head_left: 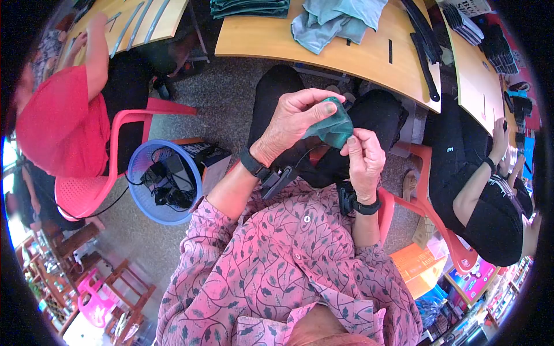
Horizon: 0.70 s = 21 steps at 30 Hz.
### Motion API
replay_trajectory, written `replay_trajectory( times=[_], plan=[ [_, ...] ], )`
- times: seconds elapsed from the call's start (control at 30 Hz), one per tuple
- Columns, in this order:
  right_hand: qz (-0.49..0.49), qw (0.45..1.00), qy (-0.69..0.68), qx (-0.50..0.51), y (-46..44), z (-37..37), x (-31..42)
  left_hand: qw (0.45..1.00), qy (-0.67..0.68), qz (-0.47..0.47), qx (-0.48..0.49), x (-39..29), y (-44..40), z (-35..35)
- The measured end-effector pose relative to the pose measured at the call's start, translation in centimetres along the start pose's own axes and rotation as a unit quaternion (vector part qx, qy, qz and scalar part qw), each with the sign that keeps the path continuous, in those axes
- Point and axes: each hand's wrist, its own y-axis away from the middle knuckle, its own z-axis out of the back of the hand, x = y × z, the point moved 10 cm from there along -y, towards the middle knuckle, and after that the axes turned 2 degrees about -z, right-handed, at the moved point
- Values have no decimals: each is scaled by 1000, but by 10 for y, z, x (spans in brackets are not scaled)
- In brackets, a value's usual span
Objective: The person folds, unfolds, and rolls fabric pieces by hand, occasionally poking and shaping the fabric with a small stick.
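Observation:
Above my lap, both hands hold a small piece of dark green cloth, bunched and folded over. My left hand grips its upper left part, with the thumb lying across the fabric. At the lower right edge, my right hand pinches the cloth between thumb and fingertips. Black straps with small devices sit on both wrists. The cloth is apart from the wooden table in front of me.
Light grey-green cloth and a dark green folded stack lie on the table, with black strips at its right. A blue basket of black cables stands at left. People sit on both sides, on red chairs.

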Motion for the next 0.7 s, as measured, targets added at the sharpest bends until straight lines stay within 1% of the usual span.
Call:
replay_trajectory(
  times=[0.13,0.2,0.33,0.4,0.5,0.7],
  plan=[
    [6,1000,21,0,-1,-1,2,1000,2,2,-1,5,-2,5],
    [37,998,57,-3,-1,-2,10,1000,5,7,1,8,-2,5],
    [37,997,63,-13,0,-2,14,1000,3,19,18,12,-2,0],
    [17,998,47,-23,1,-1,12,999,3,20,26,12,-1,-2],
    [21,998,41,-37,3,1,11,999,-16,27,38,14,-1,-5],
    [-3,999,25,-46,6,2,1,996,-78,8,44,10,-2,-5]
  ],
)
